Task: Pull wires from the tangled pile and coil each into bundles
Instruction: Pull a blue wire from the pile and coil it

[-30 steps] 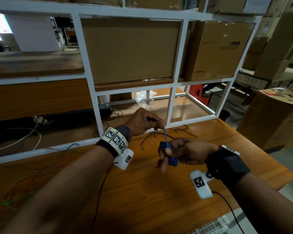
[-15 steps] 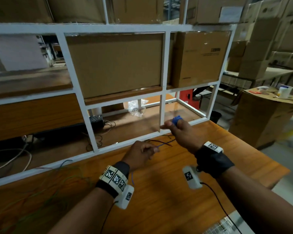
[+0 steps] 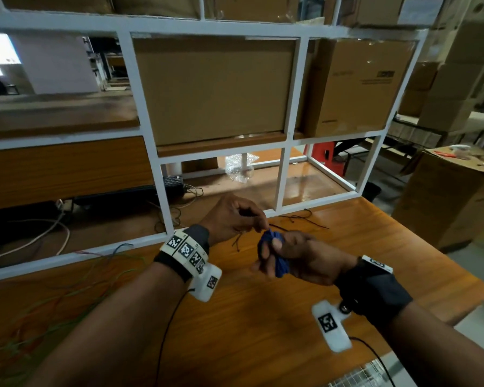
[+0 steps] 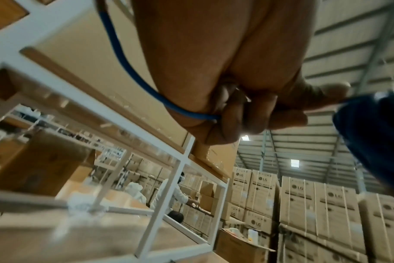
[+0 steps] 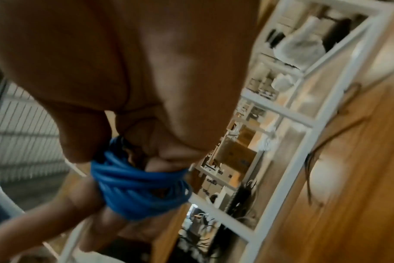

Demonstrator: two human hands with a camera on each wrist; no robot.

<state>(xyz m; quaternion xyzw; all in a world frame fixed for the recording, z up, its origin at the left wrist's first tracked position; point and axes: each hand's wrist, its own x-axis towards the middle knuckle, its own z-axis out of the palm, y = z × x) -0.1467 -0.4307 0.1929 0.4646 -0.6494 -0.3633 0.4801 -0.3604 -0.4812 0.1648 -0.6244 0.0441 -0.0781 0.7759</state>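
Where fingers curl, blue wire (image 5: 137,186) half-hidden.

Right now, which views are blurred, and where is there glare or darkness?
Head view: mostly sharp, edges bent by the wide lens, glare on the shelf board, dark at the left. Left wrist view: the blue coil is a dark blur. Right wrist view: motion blur throughout, yet the coil's strands still show.
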